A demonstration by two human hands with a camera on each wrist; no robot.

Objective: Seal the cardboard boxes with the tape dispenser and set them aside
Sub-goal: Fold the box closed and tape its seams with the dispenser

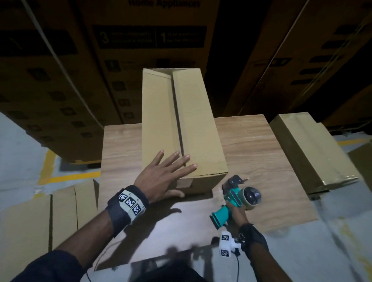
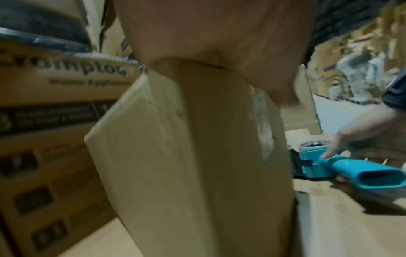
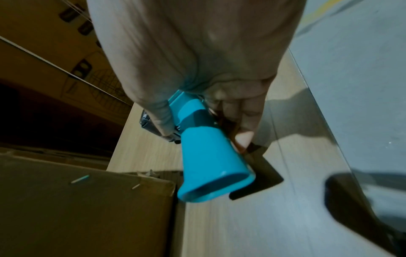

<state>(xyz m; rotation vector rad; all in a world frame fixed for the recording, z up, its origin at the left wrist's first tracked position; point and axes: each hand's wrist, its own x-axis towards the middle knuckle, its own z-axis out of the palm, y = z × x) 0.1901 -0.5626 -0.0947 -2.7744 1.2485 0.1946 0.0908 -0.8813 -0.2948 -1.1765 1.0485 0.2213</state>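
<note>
Tall stacks of printed cartons (image 1: 112, 52) wall off the far side of the wooden desk (image 1: 255, 148), with grey floor (image 1: 12, 154) and yellow lines around it. On the desk I see a long cardboard box (image 1: 181, 123) lying lengthwise away from me, its two top flaps folded down with a dark open seam between them. My left hand (image 1: 164, 178) lies flat on the near end of that box, fingers (image 1: 180, 162) straight and spread across the flaps, thumb down against the near face. My right hand (image 1: 238, 213) is wrapped around the handle of the teal tape dispenser (image 1: 233, 198), held just beside the box's near right corner and above the desk; from the right wrist view the fingers (image 3: 243, 111) curl tight around the handle. Off to the right a second box (image 1: 308, 150) sits beside the desk, shiny tape showing on its near end. More flat cardboard (image 1: 49, 216) rests low on my left
</note>
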